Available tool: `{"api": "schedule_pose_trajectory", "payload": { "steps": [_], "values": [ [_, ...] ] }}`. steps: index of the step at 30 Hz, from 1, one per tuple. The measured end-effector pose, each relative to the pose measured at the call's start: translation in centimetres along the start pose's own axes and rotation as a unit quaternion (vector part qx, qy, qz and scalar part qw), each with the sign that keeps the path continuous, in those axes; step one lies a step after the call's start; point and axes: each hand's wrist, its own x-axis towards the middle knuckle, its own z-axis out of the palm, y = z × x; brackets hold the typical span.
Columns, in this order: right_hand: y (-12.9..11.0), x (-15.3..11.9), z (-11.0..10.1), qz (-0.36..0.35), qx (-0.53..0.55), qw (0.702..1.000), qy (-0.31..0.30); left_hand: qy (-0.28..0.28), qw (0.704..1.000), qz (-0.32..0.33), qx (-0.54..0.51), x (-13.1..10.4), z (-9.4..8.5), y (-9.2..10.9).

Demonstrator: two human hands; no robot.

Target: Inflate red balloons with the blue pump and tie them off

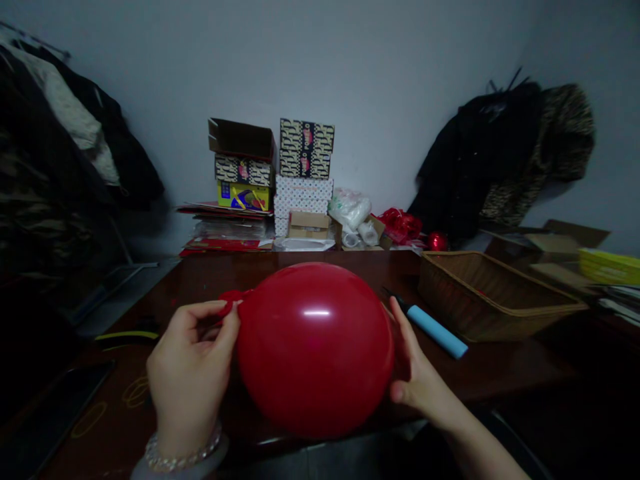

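Observation:
A large, shiny red balloon (pixel 315 360), blown up round, fills the middle of the view above the table's front edge. Its neck points left, where my left hand (pixel 193 360) pinches it between thumb and fingertips. Against the balloon's right side rests my right hand (pixel 415 373), thumb and fingers apart, steadying nothing else. Part of the right fingers is hidden behind the balloon. Just beyond that hand lies a light-blue hand pump (pixel 437 331) with a dark nozzle end.
A wicker basket (pixel 500 310) stands on the dark brown table (pixel 200 277) at the right. Rubber bands (pixel 90 419) and a dark phone-like slab (pixel 60 407) lie at the left. Boxes (pixel 305 193) and plastic bags (pixel 350 210) line the back. Coats (pixel 470 153) hang at both sides.

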Motion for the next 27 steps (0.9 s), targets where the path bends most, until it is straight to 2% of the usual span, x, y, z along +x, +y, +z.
{"api": "schedule_pose_trajectory", "payload": {
  "steps": [3,10,19,27],
  "values": [
    [0.0,-0.4,0.3,0.003,-0.008,1.0,-0.001,0.005,0.999,-0.017,-0.047,-0.1,0.6,0.0],
    [-0.4,-0.5,1.2,0.009,-0.144,0.989,0.033,0.01,0.995,-0.038,-0.092,0.2,1.3,-0.6],
    [-0.4,-0.4,2.0,-0.044,-0.203,0.974,0.084,0.004,0.993,-0.022,-0.119,0.4,1.0,-0.5],
    [0.0,-0.8,2.0,-0.09,-0.233,0.962,0.109,-0.043,0.975,-0.015,-0.218,0.4,1.2,-0.6]
  ]
}}
